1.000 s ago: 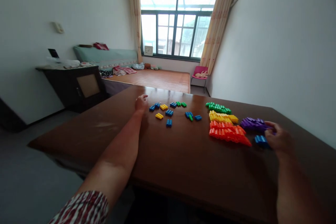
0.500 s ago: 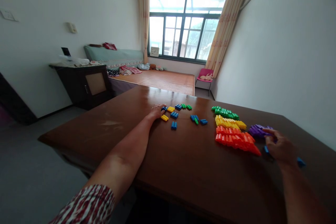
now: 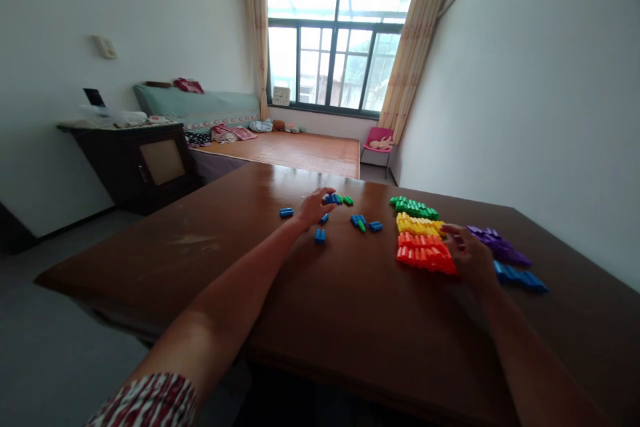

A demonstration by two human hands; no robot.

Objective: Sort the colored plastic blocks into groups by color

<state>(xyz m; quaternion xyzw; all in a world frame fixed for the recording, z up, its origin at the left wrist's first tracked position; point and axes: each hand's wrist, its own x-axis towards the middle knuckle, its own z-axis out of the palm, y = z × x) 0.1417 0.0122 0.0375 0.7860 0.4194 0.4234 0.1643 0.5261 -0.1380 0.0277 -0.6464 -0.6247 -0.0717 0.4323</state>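
Well — ridged, shiny yellow blocks (image 3: pixel 417 224)

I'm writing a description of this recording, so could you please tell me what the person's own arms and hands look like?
The bare left hand and bare right hand are ungloved; whether rings are worn cannot be made out. A patterned fabric sleeve, streaked dark red, white and black, shows on the left; none shows on the right.
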